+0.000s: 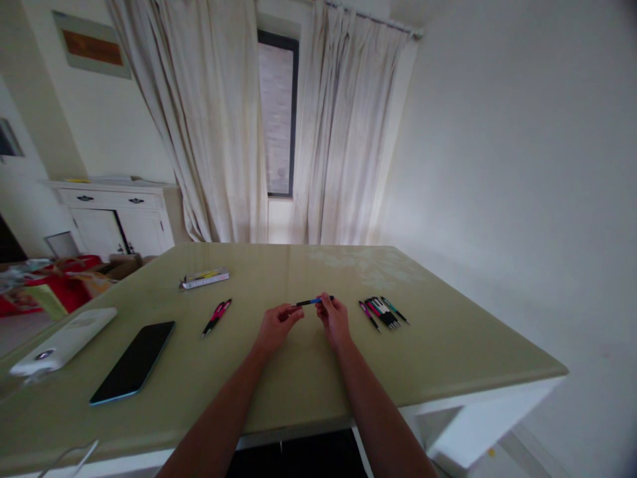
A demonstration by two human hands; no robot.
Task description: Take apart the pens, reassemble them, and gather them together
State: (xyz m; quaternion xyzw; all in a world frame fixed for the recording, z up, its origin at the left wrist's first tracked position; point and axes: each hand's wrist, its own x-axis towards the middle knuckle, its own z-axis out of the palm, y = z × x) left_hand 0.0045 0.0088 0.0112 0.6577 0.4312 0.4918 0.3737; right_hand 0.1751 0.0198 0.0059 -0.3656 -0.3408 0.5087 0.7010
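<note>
A blue and black pen [309, 302] is held level above the table, spanning the gap between my two hands. My left hand [277, 326] pinches its pointed left end with thumb and fingers. At its dark right end, my right hand [334, 320] has its fingers closed round the barrel. To the right of my right hand lies a row of several pens [382, 313] in purple, black, white and teal, side by side. Left of my left hand, two pink and black pens [217, 317] rest together on the table.
On the pale green table [298, 265] lie a small open box [205, 279] with something yellow in it, a black phone or tablet [134, 362] and a white oblong device [64, 340]. A white cable [74, 455] is at the near left edge. A wall [497, 199] stands on the right.
</note>
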